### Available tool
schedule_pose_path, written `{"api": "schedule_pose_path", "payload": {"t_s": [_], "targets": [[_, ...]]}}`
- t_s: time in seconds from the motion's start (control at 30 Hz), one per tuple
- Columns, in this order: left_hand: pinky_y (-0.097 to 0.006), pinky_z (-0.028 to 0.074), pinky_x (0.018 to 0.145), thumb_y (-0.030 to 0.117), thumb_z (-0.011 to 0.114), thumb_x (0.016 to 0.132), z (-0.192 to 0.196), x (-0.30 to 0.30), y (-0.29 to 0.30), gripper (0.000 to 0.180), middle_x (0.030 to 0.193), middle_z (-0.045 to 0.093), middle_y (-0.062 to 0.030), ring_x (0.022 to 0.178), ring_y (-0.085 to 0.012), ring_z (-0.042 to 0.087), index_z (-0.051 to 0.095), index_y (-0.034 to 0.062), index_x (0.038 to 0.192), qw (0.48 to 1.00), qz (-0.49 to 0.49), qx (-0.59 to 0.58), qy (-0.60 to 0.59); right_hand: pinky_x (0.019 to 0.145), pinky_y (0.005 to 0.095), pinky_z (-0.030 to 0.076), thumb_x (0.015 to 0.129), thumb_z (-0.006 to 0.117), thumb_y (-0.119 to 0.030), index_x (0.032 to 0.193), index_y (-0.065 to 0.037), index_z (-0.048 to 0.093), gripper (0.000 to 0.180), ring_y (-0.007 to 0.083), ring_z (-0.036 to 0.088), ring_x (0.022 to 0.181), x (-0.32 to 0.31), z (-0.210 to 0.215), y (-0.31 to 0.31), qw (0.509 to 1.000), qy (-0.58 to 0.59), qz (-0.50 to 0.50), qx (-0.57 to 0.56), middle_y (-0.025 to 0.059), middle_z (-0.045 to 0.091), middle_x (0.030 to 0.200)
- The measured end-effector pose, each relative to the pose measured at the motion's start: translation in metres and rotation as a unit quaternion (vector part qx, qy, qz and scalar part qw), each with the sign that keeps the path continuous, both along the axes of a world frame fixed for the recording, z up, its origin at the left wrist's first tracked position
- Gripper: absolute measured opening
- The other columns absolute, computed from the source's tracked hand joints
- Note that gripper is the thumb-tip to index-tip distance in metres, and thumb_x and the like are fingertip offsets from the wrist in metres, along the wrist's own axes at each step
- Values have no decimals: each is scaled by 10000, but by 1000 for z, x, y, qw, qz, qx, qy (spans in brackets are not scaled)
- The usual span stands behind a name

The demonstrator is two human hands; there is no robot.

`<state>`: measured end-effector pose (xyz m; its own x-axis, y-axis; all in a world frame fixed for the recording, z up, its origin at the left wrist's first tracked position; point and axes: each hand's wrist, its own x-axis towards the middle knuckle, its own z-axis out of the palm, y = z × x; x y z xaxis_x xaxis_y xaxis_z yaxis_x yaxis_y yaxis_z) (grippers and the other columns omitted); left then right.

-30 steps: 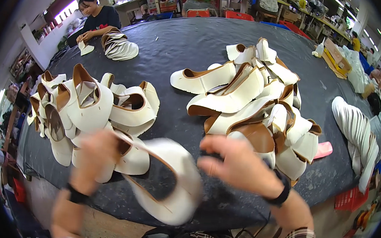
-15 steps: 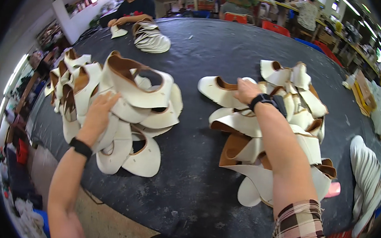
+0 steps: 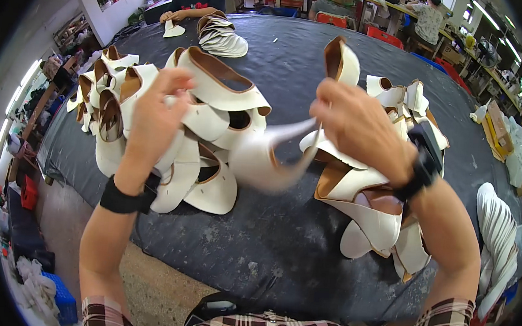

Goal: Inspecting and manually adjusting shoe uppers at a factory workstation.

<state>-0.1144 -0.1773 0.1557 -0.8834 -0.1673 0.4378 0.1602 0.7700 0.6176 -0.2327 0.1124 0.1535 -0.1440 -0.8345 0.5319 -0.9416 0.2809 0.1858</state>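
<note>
My right hand is raised over the table, its fingers closed on a white shoe upper with a brown lining. One end of the upper swings down to the left, blurred by motion; a white piece with brown lining stands up beyond my fingers, perhaps part of it. Above the left pile of shoe uppers is my left hand, with fingers bent and a gap between them and the thumb. I see nothing clearly held in it. Below my right forearm lies another loose pile of shoe uppers.
A dark-covered table carries everything. Across it, a person handles a white piece beside a stack of uppers. A long stack of white pieces lies at the right edge, near plastic bags.
My right hand has lifted an upper off the right pile and brought it nearer the middle. My left hand has risen from the left pile. The view has shifted slightly.
</note>
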Motion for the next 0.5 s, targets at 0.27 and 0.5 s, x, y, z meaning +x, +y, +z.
{"api": "schedule_pose_path", "payload": {"t_s": [0.27,0.5], "targets": [[-404,288,1076,579,839,493,-88,54,138,1378,1427,276,-165,1298,-276,336,-42,138,1457,762,-445,446,-153,696,301,426,651,613,-130,776,-51,582,151,192,528,770,161,-20,19,974,-180,101,97,41,500,825],[-368,332,1041,418,619,870,-120,78,151,896,1403,353,-126,1249,-221,400,10,201,1490,718,-355,580,-149,704,354,474,649,671,-51,936,-46,610,293,241,567,771,195,-63,26,929,-351,49,-111,69,594,909]]}}
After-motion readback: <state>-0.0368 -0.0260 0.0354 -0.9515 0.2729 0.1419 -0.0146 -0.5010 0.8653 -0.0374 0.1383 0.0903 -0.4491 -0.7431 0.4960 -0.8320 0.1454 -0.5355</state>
